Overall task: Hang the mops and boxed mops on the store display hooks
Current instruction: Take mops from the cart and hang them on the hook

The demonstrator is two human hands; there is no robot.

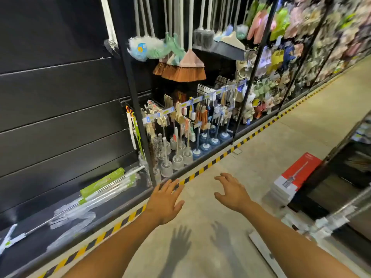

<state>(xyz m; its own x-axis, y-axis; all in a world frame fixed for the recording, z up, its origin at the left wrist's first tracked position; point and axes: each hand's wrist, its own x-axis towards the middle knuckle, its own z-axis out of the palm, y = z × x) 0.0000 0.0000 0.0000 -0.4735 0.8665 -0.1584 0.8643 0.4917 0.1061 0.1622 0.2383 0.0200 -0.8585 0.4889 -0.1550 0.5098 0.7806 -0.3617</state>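
Both hands are extended forward in the lower centre of the frame, above the concrete floor (261, 153). The left hand (165, 199) is palm down with fingers straight and spread, holding nothing. The right hand (233, 192) is also empty, its fingers apart and slightly bent. The two hands are near each other but not touching, and their shadows fall on the floor below them.

Task items, located:
- Wrapped mops (104, 184) with green labels lie flat on the bottom shelf (128, 192) at lower left, in clear plastic. They are not on hooks.
- A stack of boxed mops (297, 173), red and white, sits on the floor at right of centre, well apart from both hands.
- One wrapped mop handle (109, 31) hangs against the black slatted panel (60, 117) at upper left.

Other stock:
- Brooms (186, 71) hang at upper centre, bristles down.
- Toilet brushes (176, 159) in clear holders and blue plungers (208, 145) stand on the low shelf at centre.
- A yellow-and-black hazard stripe (202, 169) runs along the shelf base from lower left to upper right. The left hand's fingertips overlap it in this view.

Goods further along the aisle at upper right are too blurred to identify.
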